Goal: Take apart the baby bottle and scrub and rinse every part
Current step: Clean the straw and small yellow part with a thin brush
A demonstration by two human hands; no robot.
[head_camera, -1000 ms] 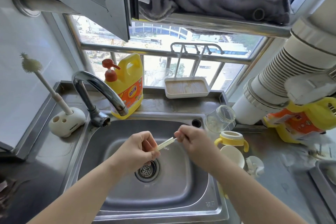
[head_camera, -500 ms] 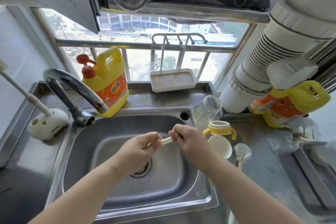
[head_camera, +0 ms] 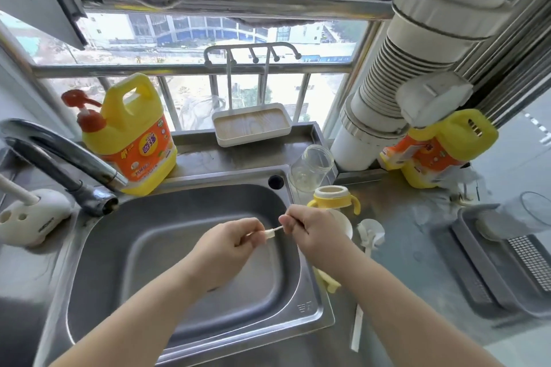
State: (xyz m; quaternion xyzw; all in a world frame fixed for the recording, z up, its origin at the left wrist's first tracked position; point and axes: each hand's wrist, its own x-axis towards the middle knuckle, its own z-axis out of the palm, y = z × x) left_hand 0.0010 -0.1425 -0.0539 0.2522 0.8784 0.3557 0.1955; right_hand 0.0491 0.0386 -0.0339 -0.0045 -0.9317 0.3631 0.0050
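Presently, left hand (head_camera: pixel 226 243) curls round a short pale-yellow straw piece (head_camera: pixel 269 233); right hand (head_camera: pixel 310 226) pinches a thin brush wire (head_camera: pixel 278 228) entering it. Both are held above the stainless steel sink (head_camera: pixel 179 247). At 2 o'clock, on the counter: yellow-handled bottle collar (head_camera: pixel 333 196) upright, clear glass bottle body (head_camera: pixel 311 168) just behind it.

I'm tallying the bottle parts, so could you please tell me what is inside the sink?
The sink holds no loose parts that show. Both hands hover over it, the left hand and right hand pinching a small straw piece. The arms cover the drain and part of the basin floor.
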